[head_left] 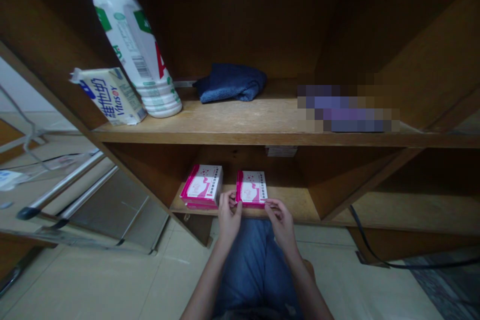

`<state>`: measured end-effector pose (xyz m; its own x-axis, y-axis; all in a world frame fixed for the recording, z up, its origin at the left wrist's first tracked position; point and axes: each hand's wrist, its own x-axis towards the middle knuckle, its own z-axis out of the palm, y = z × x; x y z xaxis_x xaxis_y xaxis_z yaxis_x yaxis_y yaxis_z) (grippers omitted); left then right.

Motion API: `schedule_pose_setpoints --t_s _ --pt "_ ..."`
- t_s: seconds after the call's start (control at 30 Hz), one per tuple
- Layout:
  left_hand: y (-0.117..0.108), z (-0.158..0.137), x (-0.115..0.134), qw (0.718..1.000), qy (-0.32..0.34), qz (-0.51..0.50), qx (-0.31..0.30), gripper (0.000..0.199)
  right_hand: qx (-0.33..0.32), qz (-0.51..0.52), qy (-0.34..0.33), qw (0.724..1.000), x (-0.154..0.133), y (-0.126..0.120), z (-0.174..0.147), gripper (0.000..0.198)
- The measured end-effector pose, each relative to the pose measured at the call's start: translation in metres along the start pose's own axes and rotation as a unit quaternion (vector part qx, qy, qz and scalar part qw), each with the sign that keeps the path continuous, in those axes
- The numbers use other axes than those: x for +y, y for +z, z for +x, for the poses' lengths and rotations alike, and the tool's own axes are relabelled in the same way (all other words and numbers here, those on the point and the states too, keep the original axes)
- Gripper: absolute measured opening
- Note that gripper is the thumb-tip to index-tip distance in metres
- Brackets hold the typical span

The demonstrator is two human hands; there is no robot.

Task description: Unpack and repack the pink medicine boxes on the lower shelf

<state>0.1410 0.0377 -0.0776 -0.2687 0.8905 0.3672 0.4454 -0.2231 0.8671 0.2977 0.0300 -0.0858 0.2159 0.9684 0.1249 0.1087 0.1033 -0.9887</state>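
Observation:
A pink-and-white box with printed characters lies flat on the lower shelf, close to its front edge. My left hand is at the box's near left corner, thumb and fingers closed on it. At the near right corner, my right hand pinches the same box between thumb and fingertips. Just left of it sits a stack of matching pink-and-white boxes; the back of my left hand is close to that stack. How many boxes are stacked is hard to make out.
The upper shelf holds a tall white bottle, a Vitasoy carton, a folded dark blue cloth and a blurred-out item. A metal-framed piece stands at left. A black cable runs at lower right.

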Motion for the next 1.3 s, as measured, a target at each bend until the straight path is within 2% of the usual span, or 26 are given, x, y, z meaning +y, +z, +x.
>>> schedule_pose_setpoints --t_s 0.27,0.47,0.67,0.93,1.1,1.3 --pt "0.000 -0.007 0.001 1.000 -0.007 0.000 -0.002 0.021 0.000 -0.012 0.007 1.000 -0.008 -0.001 -0.003 0.030" --pt "-0.002 -0.011 -0.002 1.000 -0.006 -0.005 0.001 0.018 -0.019 -0.058 -0.033 0.998 -0.002 -0.004 -0.005 0.026" --pt "0.000 -0.014 -0.003 1.000 0.010 0.010 -0.005 0.019 -0.076 -0.130 -0.094 0.984 0.001 -0.007 -0.006 0.021" --pt "-0.002 -0.029 -0.010 0.996 0.017 0.059 -0.066 0.028 -0.158 -0.216 -0.100 0.958 -0.009 -0.010 -0.016 0.021" --pt "0.001 -0.017 0.001 0.989 0.056 0.124 -0.049 0.034 -0.206 -0.152 -0.090 0.962 -0.018 -0.002 -0.022 0.036" --pt "-0.002 -0.001 0.006 0.984 0.089 0.143 -0.059 0.033 -0.191 -0.051 0.004 0.980 -0.019 -0.012 -0.027 0.049"
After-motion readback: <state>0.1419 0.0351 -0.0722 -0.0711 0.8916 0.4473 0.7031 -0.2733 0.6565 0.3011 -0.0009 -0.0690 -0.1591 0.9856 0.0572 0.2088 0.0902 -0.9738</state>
